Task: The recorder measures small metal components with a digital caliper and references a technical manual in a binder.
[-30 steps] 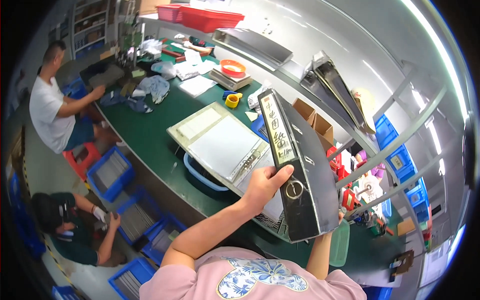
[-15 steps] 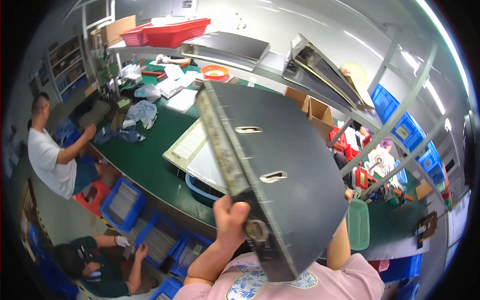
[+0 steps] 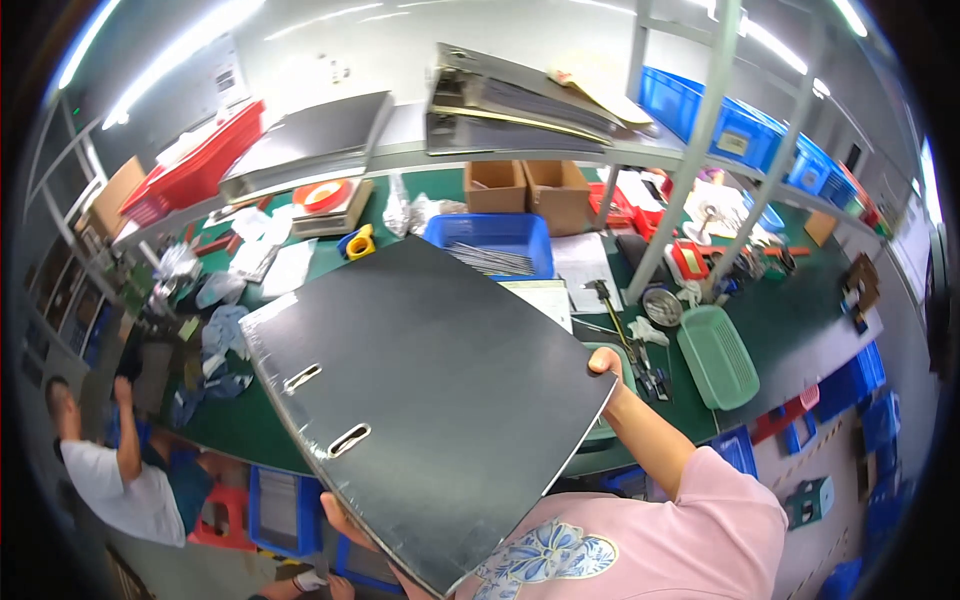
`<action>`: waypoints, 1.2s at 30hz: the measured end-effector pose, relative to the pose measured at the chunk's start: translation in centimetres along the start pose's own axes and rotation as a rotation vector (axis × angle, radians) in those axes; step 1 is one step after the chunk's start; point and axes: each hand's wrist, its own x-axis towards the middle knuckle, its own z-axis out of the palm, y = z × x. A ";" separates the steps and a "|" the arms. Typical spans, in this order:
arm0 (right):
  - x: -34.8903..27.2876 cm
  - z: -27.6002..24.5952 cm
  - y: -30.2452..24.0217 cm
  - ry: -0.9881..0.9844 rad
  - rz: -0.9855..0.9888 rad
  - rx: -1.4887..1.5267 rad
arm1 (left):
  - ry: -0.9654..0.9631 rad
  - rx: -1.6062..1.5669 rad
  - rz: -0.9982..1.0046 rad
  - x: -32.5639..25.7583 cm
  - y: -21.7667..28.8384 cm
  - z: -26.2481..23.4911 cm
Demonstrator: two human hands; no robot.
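A large black lever arch binder (image 3: 440, 350), closed and tilted, is held up in front of me over the green table. Two oval metal-rimmed slots show near its left edge. My left hand (image 3: 343, 520) grips that edge low down; most of its fingers are hidden behind the cover. At the right corner my right hand (image 3: 606, 364) clasps the binder, thumb on top and the other fingers out of sight underneath. Beyond the right corner lies a white sheet or board (image 3: 545, 300), partly covered by the binder.
A blue bin (image 3: 540, 245) of thin metal rods and open cardboard boxes (image 3: 557, 195) stand behind. More binders (image 3: 500, 100) lie on the shelf. Tools (image 3: 645, 370) and a green basket (image 3: 722, 365) are at right. A co-worker (image 3: 120, 460) sits at left.
The binder has turned from spine-up to a flatter pose, its cover facing up, and swung left. My right hand has come into clear view. My head view has shifted right.
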 end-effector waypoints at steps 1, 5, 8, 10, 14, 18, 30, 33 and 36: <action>-0.1 0.8 0.0 0.015 -0.036 0.009 | 0.011 0.037 -0.057 0.7 -0.3 -0.9; 0.4 0.6 0.2 0.188 0.021 -0.223 | -0.050 0.206 -0.470 6.5 -3.2 -2.6; -0.3 1.8 1.5 0.194 -0.109 -0.380 | -0.134 0.323 -0.809 8.6 -9.3 -4.2; -2.0 0.6 2.0 0.353 -0.165 -0.352 | -0.203 0.407 -0.968 9.3 -12.6 -4.7; -5.2 -0.7 2.4 0.512 -0.265 -0.361 | -0.297 0.577 -1.123 10.1 -17.3 -6.7; -8.4 -2.2 3.1 0.527 -0.322 -0.328 | -0.391 0.728 -1.195 10.0 -22.2 -8.4; -12.3 -6.1 1.7 0.768 -0.327 -0.277 | -0.201 1.389 -1.280 7.4 -21.7 -17.1; -14.2 -7.9 1.8 0.919 -0.394 -0.254 | 0.121 1.518 -1.128 5.0 -16.0 -18.2; -14.1 -9.0 1.4 0.918 -0.345 -0.326 | 0.420 1.595 -0.931 3.8 -12.4 -18.8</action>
